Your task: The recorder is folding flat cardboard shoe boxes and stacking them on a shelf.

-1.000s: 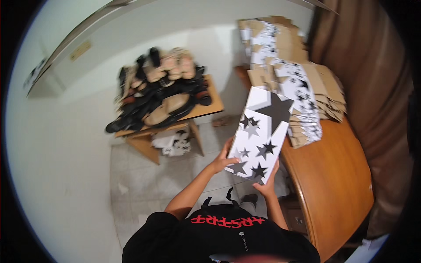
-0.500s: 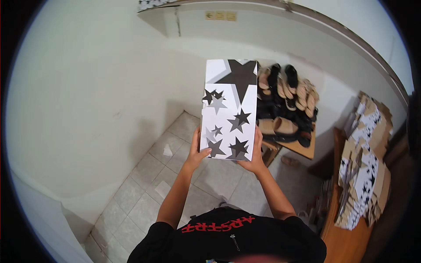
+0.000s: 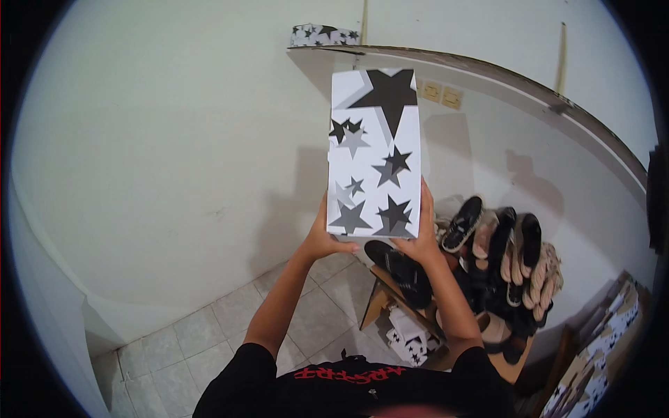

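A white cardboard box point(image 3: 376, 157) printed with black and grey stars is held up in front of me, its long side running away from me. My left hand point(image 3: 327, 237) grips its lower left edge, thumb stretched along the near end. On the opposite side my right hand point(image 3: 421, 233) clasps the lower right edge, its thumb under the near end. Most fingers of both hands are hidden behind the box. Beyond the box's far end, a similar star-printed box point(image 3: 324, 35) sits on the left end of a wall shelf point(image 3: 446, 58).
To the right, several shoes and sandals point(image 3: 502, 258) crowd a low wooden table point(image 3: 512, 366). Star-printed cardboard pieces point(image 3: 411, 338) lie beneath it. A stack of flattened cardboard point(image 3: 599, 355) stands at the lower right. Sockets point(image 3: 442, 94) are on the wall under the shelf.
Both hands have raised the box upward in view, and my left thumb has slid off its face. The view has shifted up and left, bringing the shelf and the box on it into sight.
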Motion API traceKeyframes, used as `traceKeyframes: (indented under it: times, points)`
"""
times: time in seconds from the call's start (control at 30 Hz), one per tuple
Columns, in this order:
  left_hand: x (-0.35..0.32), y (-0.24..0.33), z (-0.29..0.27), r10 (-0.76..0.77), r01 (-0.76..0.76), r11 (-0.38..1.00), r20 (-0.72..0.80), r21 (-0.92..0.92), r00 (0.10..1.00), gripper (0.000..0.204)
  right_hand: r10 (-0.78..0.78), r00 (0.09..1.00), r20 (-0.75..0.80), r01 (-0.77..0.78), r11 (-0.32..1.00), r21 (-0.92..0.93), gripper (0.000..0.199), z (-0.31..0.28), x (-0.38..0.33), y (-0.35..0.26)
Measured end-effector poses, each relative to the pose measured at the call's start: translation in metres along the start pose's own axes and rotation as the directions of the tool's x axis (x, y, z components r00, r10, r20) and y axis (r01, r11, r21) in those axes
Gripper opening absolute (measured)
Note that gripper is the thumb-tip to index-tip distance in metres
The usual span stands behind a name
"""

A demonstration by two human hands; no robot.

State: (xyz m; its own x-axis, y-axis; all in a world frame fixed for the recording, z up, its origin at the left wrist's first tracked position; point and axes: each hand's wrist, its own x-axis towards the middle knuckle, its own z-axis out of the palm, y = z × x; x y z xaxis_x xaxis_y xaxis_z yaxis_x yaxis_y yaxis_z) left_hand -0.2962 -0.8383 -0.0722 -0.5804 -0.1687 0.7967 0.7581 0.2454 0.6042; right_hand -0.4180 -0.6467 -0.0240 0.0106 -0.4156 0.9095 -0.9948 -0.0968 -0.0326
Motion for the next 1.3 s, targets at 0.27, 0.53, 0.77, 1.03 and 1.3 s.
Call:
traceKeyframes:
  times: [0.27,0.53,0.77,1.03,1.3]
  points:
    - [-0.004,0.044,0.023,0.290,-0.108,0.893,-0.377,0.436,0.880,0.064,-0.448,0.891,-0.075,0.454,0.877,0.159,0.099,-0.024,0.060,-0.021]
    - [0.003,0.161,-0.051,0.605,-0.424,0.748,-0.263,0.510,0.752,0.062,-0.642,0.730,-0.235,0.667,0.744,0.041,0.092,0.004,0.153,-0.090]
    - [-0.007,0.320,-0.101,0.696,-0.413,0.545,-0.119,0.730,0.708,0.058,-0.635,0.681,-0.365,0.699,0.712,0.066,0.090,0.007,0.221,-0.211]
    - [0.159,0.304,-0.211,0.709,-0.403,0.548,-0.151,0.733,0.689,0.043,-0.452,0.824,-0.343,0.527,0.833,0.170,0.088,0.077,0.379,-0.143]
    - [0.276,0.237,-0.303,0.703,-0.371,0.484,-0.100,0.792,0.704,0.047,-0.319,0.893,-0.316,0.348,0.937,0.037,0.085,0.148,0.454,-0.070]
